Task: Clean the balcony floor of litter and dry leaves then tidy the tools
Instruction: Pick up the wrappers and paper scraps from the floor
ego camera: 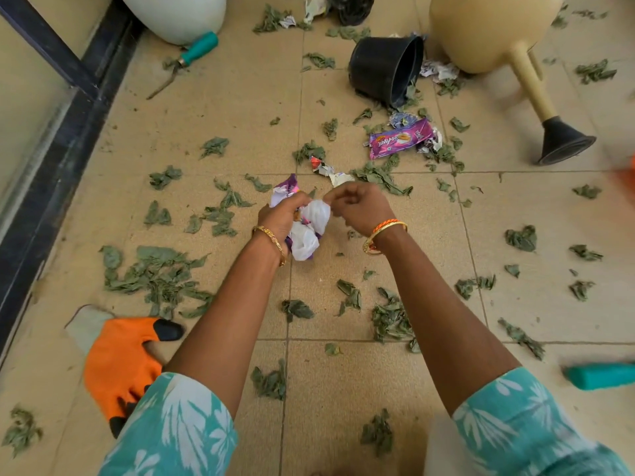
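My left hand (282,214) grips a bunch of crumpled white and purple wrappers (307,231) above the tan tiled floor (220,118). My right hand (360,206) is right beside it, fingers curled, pinching the top of the white piece. Dry green leaves (158,276) lie scattered over most tiles. A purple biscuit wrapper (400,138) lies further ahead, with small crumpled scraps (323,166) just beyond my hands.
A tipped black pot (385,68) and a beige watering can (494,29) with a black nozzle (565,144) lie ahead right. A teal-handled hand tool (192,56) rests by a white pot (178,15). An orange glove (120,362) lies near left; a teal object (601,374) at right.
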A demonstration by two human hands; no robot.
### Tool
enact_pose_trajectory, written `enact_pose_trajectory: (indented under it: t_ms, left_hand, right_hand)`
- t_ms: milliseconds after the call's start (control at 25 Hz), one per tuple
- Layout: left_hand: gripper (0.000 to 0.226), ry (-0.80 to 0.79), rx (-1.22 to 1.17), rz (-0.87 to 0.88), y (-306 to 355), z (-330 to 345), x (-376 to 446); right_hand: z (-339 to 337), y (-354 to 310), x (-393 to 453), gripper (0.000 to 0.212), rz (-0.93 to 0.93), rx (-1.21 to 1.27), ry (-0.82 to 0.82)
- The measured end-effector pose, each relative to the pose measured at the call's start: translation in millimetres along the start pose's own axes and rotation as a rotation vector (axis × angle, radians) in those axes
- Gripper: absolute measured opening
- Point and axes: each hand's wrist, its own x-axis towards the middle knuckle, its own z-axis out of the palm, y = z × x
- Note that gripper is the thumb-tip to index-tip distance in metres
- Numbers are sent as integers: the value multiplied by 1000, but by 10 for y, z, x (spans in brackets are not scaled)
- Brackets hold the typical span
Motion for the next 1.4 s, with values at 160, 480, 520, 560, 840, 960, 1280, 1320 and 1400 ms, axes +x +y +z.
enact_pose_trajectory:
  t_ms: [160,480,520,560,840,960,1280,1320,1400]
  left_hand:
    - [22,-28,-71,-53,50,-108,107]
    - [32,-14,-75,-57,228,-188,208]
    - [29,-14,-77,-57,251,-197,233]
    - [26,-18,-64,-52,270,-203,263]
    - [23,-169,1,32,244,82,290]
    - [37,-302,81,145,258,319,280]
    - [30,-229,148,73,317,681,311]
    - [30,-215,114,55,322,687,332]
    - [36,-231,24,-5,341,664,386]
  right_hand:
    - [-166,31,375,14,-39,-305,206]
    - [231,231,743,34,-217,-880,43]
    - [250,245,767,33,-241,-904,68]
    - [257,247,782,31,-248,-917,88]
    - [-3,132,474,6,-67,-83,260]
    - [-153,56,306,2,57,253,160]
    - [-470,-58,549,18,105,370,277]
    - [-531,-28,607,16,68,292,352]
    - [-702,95,769,11,-16,-93,481]
